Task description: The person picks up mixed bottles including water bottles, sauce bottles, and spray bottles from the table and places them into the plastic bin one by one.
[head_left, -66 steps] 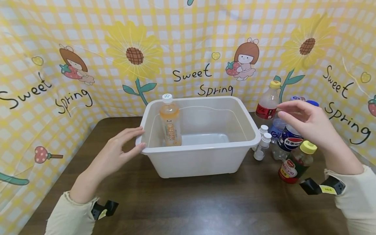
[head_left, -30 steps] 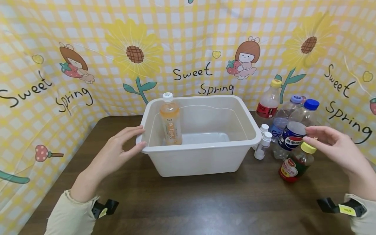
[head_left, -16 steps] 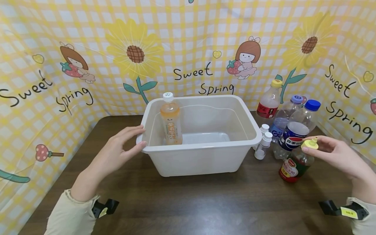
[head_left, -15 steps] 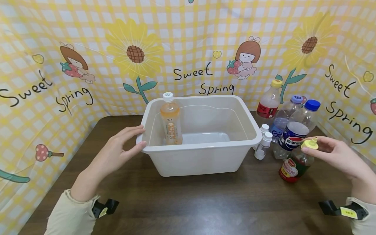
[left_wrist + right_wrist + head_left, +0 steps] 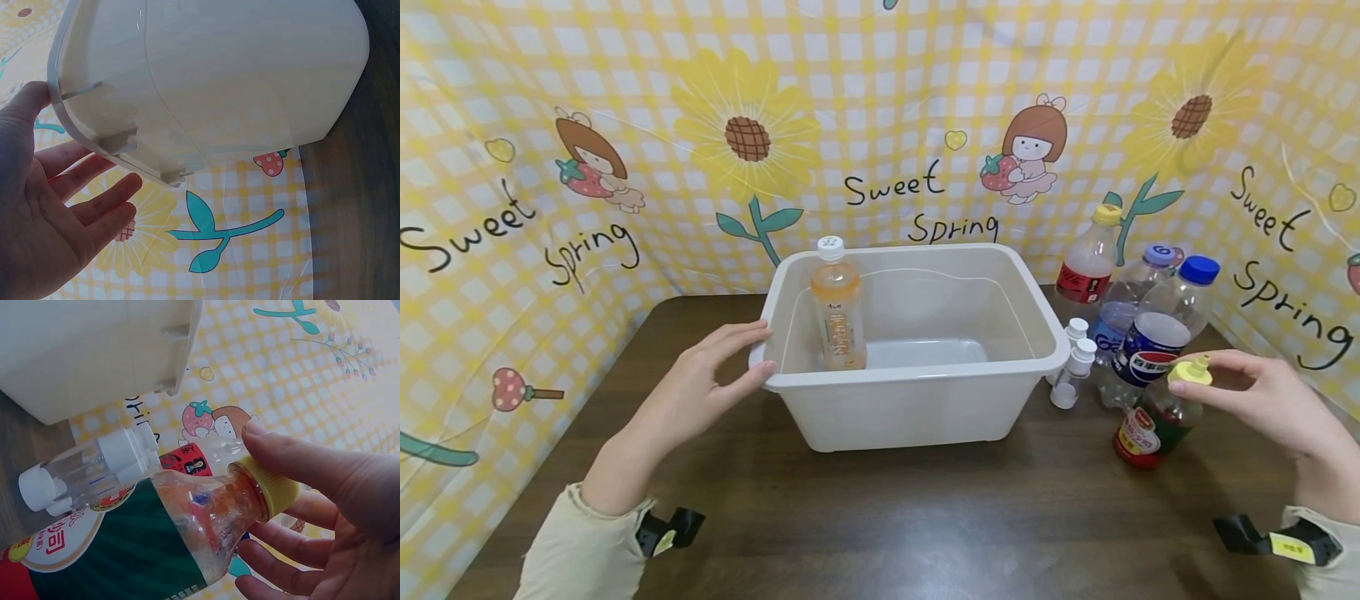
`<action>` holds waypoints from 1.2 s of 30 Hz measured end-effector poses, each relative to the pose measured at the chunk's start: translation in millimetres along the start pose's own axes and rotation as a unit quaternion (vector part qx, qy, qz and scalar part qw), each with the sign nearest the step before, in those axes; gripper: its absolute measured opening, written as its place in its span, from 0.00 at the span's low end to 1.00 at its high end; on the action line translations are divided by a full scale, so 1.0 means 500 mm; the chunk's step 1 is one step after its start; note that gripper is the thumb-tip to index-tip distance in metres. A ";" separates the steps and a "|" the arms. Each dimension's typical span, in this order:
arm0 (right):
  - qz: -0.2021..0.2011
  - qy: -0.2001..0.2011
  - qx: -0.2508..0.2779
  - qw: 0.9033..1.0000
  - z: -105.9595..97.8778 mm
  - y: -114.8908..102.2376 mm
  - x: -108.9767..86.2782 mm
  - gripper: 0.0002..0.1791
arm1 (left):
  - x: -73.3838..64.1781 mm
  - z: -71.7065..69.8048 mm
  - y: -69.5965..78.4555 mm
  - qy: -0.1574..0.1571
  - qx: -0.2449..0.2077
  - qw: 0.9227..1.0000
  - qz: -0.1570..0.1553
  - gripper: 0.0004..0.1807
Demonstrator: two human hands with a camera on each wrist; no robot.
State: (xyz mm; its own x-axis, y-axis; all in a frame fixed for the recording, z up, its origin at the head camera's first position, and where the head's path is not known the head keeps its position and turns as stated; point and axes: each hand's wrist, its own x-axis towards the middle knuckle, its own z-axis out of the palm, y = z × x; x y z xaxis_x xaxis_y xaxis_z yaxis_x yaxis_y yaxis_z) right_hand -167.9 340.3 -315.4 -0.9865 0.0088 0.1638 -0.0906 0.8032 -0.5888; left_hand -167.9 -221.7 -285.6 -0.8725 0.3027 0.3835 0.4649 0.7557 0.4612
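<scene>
My right hand (image 5: 1270, 396) pinches the yellow cap (image 5: 273, 486) of a squat ketchup bottle (image 5: 1153, 433), thumb on the near side and fingers behind. The bottle, with a red and green label, stands on the table at the right. In the right wrist view, the ring and little fingers hang free of the cap. At the left end of a pale grey plastic basin (image 5: 902, 417), my left hand (image 5: 700, 375) touches the rim with extended fingers and thumb. Inside the basin an orange drink bottle (image 5: 837, 321) with a white cap stands upright.
Behind the ketchup bottle are a blue-capped Pepsi bottle (image 5: 1157, 337), a blue-labelled bottle (image 5: 1116, 312) and a red-labelled bottle (image 5: 1084, 282) with a yellow cap. Two small white-capped bottles (image 5: 1072, 379) stand beside the basin. A checked cloth (image 5: 880, 125) hangs behind the table (image 5: 880, 517).
My right hand came down and right from above the bottles, then took hold of the yellow cap. My left hand stays at the basin's rim.
</scene>
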 end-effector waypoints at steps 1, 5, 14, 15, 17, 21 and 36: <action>-0.001 0.002 -0.001 1.000 0.000 -0.002 0.000 0.23 | 0.000 0.000 0.000 0.000 -0.001 1.000 0.000 0.25; -0.002 0.007 -0.003 1.000 -0.001 -0.007 -0.001 0.24 | 0.000 0.000 -0.001 -0.002 -0.001 1.000 -0.001 0.25; -0.018 0.032 0.020 0.999 -0.014 -0.031 0.001 0.20 | 0.000 -0.001 -0.001 -0.004 0.000 1.000 -0.004 0.25; -0.019 0.034 0.021 0.999 -0.016 -0.034 0.002 0.21 | 0.000 -0.001 -0.001 -0.004 -0.001 1.000 -0.005 0.25; -0.020 0.039 0.023 0.999 -0.019 -0.040 0.003 0.21 | 0.000 -0.001 0.000 -0.006 -0.001 1.000 -0.006 0.25; -0.029 0.047 0.023 0.998 -0.026 -0.049 0.008 0.21 | 0.000 -0.002 0.001 -0.008 -0.002 1.000 -0.008 0.25; -0.041 0.061 0.062 0.995 -0.043 -0.075 0.021 0.19 | 0.000 -0.001 0.001 -0.008 -0.001 1.000 -0.010 0.26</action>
State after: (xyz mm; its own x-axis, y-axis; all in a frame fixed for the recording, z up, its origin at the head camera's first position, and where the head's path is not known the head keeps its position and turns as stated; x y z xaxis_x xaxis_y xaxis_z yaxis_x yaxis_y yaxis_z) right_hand -172.1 323.1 -274.8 -0.9517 0.0254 0.3059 -0.1933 0.7247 -0.6614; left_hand -167.5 -221.9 -285.1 -0.8838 0.2976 0.3609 0.4480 0.7604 0.4701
